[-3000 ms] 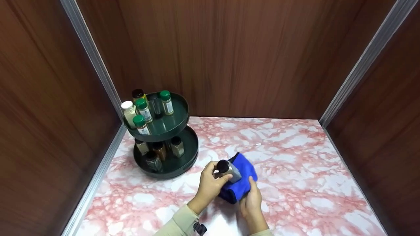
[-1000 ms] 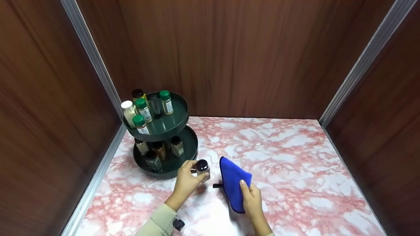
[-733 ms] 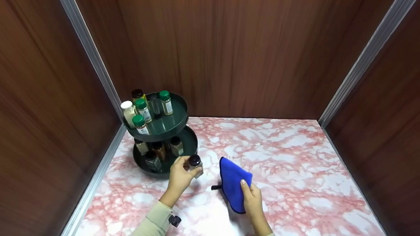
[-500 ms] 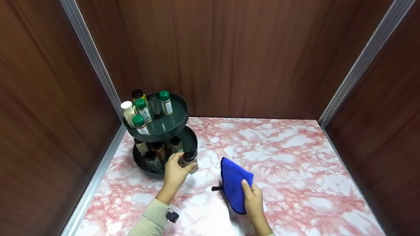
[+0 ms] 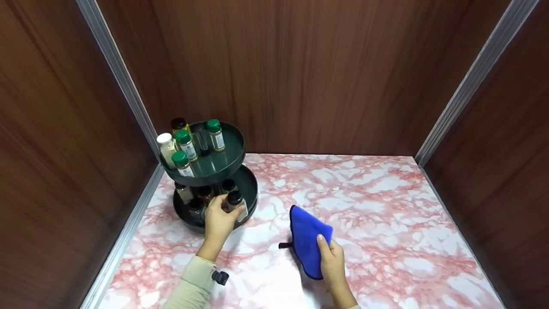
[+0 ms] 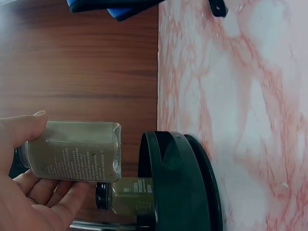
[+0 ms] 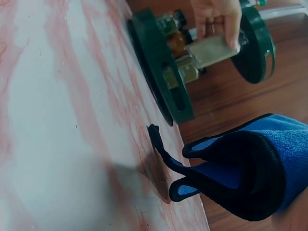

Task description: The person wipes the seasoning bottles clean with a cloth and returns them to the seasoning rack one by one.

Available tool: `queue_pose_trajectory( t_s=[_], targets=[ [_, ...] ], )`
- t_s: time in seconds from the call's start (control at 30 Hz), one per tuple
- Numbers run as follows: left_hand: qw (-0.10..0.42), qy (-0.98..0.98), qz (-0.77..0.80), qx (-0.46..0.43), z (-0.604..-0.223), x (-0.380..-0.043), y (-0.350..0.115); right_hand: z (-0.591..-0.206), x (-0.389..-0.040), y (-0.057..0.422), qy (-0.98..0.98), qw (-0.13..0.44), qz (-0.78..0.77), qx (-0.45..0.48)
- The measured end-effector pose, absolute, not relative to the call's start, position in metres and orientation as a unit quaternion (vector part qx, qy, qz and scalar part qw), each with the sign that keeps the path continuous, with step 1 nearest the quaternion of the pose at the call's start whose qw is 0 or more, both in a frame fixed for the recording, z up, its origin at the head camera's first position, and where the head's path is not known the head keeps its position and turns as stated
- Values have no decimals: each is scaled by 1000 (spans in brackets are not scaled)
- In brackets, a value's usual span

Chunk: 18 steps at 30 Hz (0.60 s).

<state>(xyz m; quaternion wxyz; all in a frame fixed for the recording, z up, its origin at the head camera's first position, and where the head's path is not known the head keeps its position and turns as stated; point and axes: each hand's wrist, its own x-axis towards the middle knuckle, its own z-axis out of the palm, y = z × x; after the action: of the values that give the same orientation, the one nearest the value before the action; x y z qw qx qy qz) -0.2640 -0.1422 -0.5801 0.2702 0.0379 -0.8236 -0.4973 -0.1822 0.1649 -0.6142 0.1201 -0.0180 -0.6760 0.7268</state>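
Observation:
My left hand [image 5: 220, 219] grips a glass spice jar [image 5: 237, 207] with a black cap, fingers and thumb round its upper part. In the left wrist view the jar [image 6: 74, 150] shows pale printed text and grey-brown contents. It is held over the front right rim of the lower tray [image 5: 250, 180] of a dark green two-tier rack. My right hand [image 5: 333, 262] holds a folded blue cloth [image 5: 309, 242] with black edging, thumb on its near face. A black loop [image 5: 285, 245] sticks out from the cloth's left edge.
On the rack's upper tray [image 5: 231, 159] stand several bottles, among them a white-capped bottle [image 5: 166, 148] and a green-capped bottle [image 5: 216, 135]. Several black-capped jars, such as the pale jar [image 5: 184, 193], fill the lower tray. Wooden panels [image 5: 283, 77] enclose the marbled tabletop [image 5: 377, 201].
The jar was against the cloth three seconds ago. My left hand has since carried it left and away to the lower tray. My right hand keeps the cloth near the same spot.

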Motion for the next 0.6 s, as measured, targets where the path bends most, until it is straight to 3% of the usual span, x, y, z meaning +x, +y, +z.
queue_pose_trajectory(
  t_s=[0.6],
  targets=[
    [290, -826, -475, 85, -590, -279, -158, -615, -183, 169, -691, 129, 711, -16]
  ],
)
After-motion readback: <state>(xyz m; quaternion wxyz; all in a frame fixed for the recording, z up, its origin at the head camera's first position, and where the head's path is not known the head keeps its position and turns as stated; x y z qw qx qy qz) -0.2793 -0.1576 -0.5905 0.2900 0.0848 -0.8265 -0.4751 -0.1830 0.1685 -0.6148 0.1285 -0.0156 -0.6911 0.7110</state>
